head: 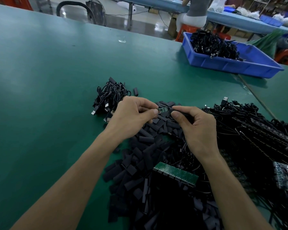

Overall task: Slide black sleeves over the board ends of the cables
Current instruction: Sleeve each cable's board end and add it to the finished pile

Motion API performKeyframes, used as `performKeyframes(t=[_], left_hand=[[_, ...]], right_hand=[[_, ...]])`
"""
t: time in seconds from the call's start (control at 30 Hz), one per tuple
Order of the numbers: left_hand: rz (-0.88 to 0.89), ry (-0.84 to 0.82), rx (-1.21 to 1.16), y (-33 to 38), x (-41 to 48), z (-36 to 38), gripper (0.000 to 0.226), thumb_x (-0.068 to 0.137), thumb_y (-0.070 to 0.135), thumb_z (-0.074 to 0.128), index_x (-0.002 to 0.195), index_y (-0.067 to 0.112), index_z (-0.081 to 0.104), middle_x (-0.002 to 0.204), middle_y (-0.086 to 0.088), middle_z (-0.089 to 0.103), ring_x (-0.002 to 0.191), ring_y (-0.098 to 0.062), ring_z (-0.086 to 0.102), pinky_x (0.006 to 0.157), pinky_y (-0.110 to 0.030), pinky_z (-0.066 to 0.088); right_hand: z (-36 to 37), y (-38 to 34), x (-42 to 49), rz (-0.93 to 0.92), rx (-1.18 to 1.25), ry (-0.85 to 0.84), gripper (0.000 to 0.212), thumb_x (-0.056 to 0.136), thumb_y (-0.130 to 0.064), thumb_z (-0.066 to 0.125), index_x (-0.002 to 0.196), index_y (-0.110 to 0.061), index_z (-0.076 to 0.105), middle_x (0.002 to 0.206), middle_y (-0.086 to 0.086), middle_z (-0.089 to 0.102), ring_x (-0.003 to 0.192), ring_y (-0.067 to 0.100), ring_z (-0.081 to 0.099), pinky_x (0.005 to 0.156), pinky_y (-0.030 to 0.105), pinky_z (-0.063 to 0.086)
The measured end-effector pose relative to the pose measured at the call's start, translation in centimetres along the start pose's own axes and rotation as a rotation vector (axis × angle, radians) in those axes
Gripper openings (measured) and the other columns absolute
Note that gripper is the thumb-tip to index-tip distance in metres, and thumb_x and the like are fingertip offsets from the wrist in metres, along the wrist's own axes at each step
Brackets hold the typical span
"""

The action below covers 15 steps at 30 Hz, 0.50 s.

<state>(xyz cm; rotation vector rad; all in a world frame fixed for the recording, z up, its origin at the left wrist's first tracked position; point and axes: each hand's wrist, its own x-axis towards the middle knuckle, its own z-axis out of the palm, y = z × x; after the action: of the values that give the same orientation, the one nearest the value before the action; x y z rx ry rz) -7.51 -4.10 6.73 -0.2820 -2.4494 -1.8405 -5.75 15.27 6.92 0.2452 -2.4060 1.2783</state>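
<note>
My left hand (133, 117) pinches one end of a small green circuit board (163, 109) between thumb and fingers. My right hand (196, 128) pinches a black sleeve (170, 111) whose mouth sits over the board's right end; the rest of the sleeve and the cable behind it are hidden by my fingers. A heap of loose black sleeves (145, 163) spreads beneath and in front of both hands. Black cables with bare boards (259, 133) lie tangled at the right.
A bundle of black USB cables (110, 97) lies beyond my left hand. A green panel of boards (175, 174) rests on the heap. A blue bin (239, 65) with cables stands at the back right on the green table (48, 80). A person sits at the far bench.
</note>
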Motion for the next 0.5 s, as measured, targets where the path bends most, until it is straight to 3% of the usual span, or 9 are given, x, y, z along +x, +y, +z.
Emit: performKeyframes(t=[0.37, 0.5], left_hand=[[-0.014, -0.071, -0.075, 0.13, 0.01, -0.08, 0.014, 0.092, 0.010, 0.071, 0.087, 0.023, 0.073, 0.074, 0.004, 0.076, 0.060, -0.006, 0.066, 0.066, -0.017, 0.056], [-0.022, -0.099, -0.101, 0.17, 0.07, -0.28, 0.016, 0.091, 0.006, 0.071, 0.087, 0.022, 0.074, 0.076, 0.000, 0.077, 0.064, -0.008, 0.066, 0.068, -0.020, 0.058]], right_hand=[[0.10, -0.12, 0.18, -0.011, -0.022, -0.015, 0.022, 0.087, -0.026, 0.075, 0.109, -0.021, 0.076, 0.097, -0.014, 0.070, 0.097, -0.003, 0.066, 0.086, 0.011, 0.049], [-0.37, -0.03, 0.46, 0.002, 0.026, -0.114, 0.029, 0.081, -0.037, 0.073, 0.109, -0.030, 0.073, 0.097, -0.015, 0.071, 0.096, -0.001, 0.067, 0.086, 0.014, 0.051]])
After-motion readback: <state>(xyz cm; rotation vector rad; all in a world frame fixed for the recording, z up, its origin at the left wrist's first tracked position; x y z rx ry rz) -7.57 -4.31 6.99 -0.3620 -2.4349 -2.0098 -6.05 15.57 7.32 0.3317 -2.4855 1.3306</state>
